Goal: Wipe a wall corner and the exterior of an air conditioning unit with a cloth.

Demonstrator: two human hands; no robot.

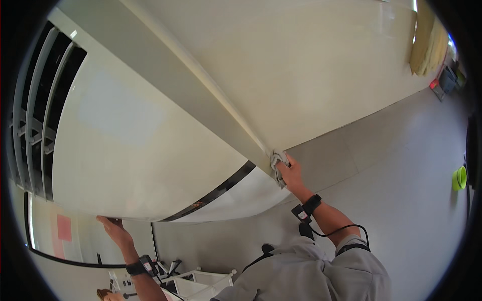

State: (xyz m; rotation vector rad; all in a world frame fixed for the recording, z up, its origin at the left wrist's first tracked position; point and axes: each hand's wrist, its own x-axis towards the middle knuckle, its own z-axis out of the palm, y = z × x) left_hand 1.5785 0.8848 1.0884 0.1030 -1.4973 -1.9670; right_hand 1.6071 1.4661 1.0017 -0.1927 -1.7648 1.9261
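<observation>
A large white appliance with a curved front (pixel 150 150), which looks like a floor-standing air conditioner, fills the left and middle of the view. Curved louvres (pixel 37 113) cross its dark opening at the far left, and a dark strip (pixel 211 195) runs over its lower front. My right hand (pixel 292 173) grips a crumpled grey cloth (pixel 278 165) against the lower corner of the appliance's side. Beside the front's near edge is my left hand (pixel 116 233), thumb apart, with its fingertips partly hidden at that edge; no object shows in it.
A white wall (pixel 320 67) stands behind the appliance, above a grey tiled floor (pixel 376 195). A light-green bin (pixel 459 178) is at far right. Yellowish curtain-like fabric (pixel 425 45) hangs at upper right. A white metal rack (pixel 203 282) and a black-framed glass panel (pixel 86 240) are at lower left.
</observation>
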